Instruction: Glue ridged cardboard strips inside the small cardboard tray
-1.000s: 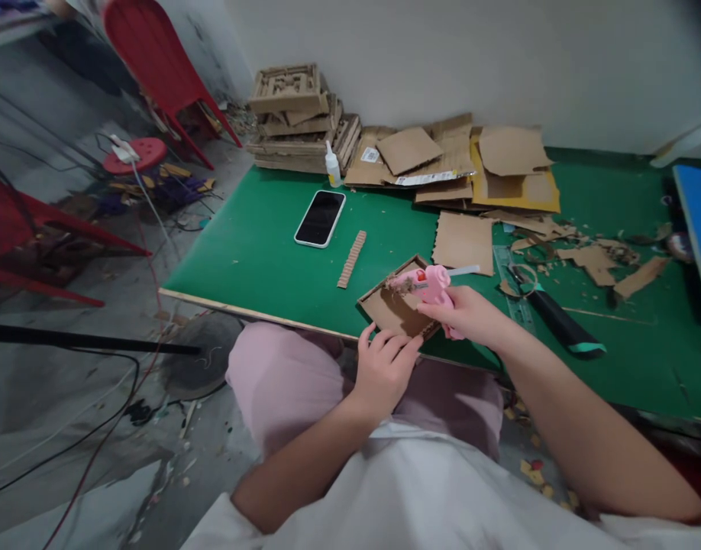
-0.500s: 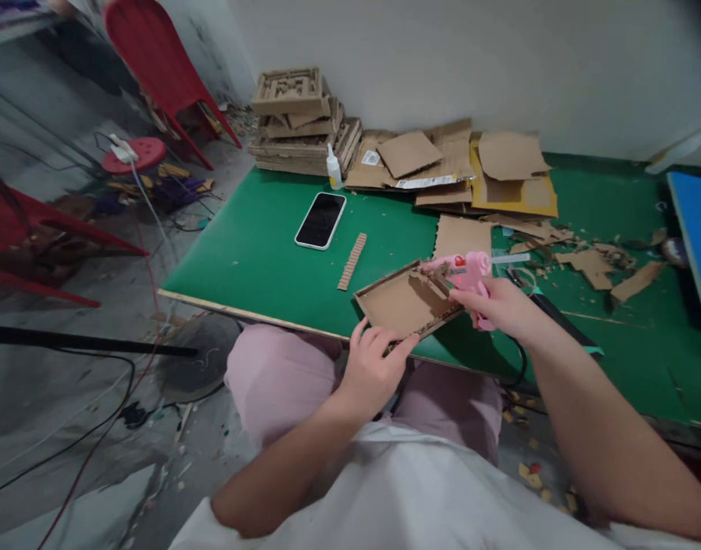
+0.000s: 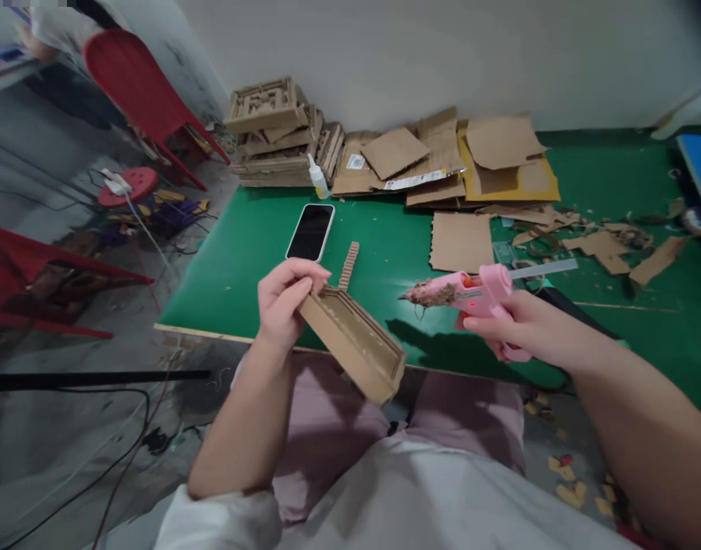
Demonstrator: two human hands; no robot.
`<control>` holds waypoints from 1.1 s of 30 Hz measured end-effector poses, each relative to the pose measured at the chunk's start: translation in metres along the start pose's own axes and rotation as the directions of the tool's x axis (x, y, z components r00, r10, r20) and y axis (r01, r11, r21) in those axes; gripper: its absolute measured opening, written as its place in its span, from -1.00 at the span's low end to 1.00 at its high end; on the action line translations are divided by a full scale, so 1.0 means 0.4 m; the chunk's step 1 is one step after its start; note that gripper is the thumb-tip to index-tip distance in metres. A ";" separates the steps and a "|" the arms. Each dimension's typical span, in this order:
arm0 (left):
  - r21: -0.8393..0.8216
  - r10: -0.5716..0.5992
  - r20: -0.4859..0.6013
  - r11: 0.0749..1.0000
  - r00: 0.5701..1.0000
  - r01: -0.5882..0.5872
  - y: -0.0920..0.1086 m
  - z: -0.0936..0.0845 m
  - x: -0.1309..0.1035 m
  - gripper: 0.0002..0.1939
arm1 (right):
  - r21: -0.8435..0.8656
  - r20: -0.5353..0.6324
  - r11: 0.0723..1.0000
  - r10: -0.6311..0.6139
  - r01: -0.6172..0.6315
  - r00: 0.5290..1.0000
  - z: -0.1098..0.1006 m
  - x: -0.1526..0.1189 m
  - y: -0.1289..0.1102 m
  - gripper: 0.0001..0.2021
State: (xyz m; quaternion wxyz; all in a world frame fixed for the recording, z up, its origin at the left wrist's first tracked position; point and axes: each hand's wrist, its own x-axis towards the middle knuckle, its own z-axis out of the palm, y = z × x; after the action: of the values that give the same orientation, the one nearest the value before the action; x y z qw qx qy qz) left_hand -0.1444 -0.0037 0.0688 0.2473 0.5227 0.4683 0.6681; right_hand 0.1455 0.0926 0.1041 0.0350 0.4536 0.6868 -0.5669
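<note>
My left hand (image 3: 285, 299) grips one end of a shallow cardboard tray (image 3: 355, 344), held tilted in the air over the near edge of the green table (image 3: 247, 252) and my lap. My right hand (image 3: 519, 325) holds a pink hot glue gun (image 3: 470, 294) by its handle, its crusted nozzle pointing left toward the tray, a short gap apart from it. A clear glue stick juts from the gun's back.
On the table lie a black phone (image 3: 310, 231), a corrugated cardboard strip (image 3: 349, 264), a flat cardboard square (image 3: 461, 241), a white glue bottle (image 3: 317, 178), stacked cardboard frames (image 3: 276, 130), loose sheets and scraps at the back right. Red chairs (image 3: 138, 84) and cables fill the floor at left.
My left hand lifted the tray off the table edge and tilted it up on its side. My right hand drew the glue gun away to the right, off the tray.
</note>
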 end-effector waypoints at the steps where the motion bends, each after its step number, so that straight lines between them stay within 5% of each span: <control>1: -0.097 -0.024 0.017 0.995 1.000 0.026 -0.018 0.005 0.020 -0.82 | 0.010 0.024 1.000 0.002 -0.002 1.000 0.005 -0.001 -0.006 -0.61; 5: -0.274 -0.092 0.246 0.948 0.965 0.161 -0.067 0.033 0.090 -0.81 | 0.000 0.126 0.999 -0.034 0.034 0.991 0.024 0.012 -0.017 -0.61; 9: -0.321 -0.128 0.319 0.918 0.939 0.234 -0.093 0.053 0.111 -0.84 | -0.002 0.139 0.995 -0.095 0.096 0.986 0.047 0.058 -0.024 -0.58; 18: -0.333 -0.083 0.311 0.924 0.947 0.191 -0.116 0.074 0.099 -0.75 | -0.158 0.141 0.972 -0.150 0.172 0.979 0.084 0.161 -0.050 -0.62; 33: -0.185 -0.185 0.216 0.956 0.959 0.227 -0.131 0.111 0.076 -0.51 | -0.267 0.081 0.946 -0.167 0.183 0.983 0.094 0.158 -0.031 -0.57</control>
State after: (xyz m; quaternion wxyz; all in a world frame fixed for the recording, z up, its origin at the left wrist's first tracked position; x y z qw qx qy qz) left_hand -0.1215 0.0606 0.0375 0.4142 0.5055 0.4213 0.6288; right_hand 0.0825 0.0996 0.0645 0.0667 0.3652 0.7947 -0.4803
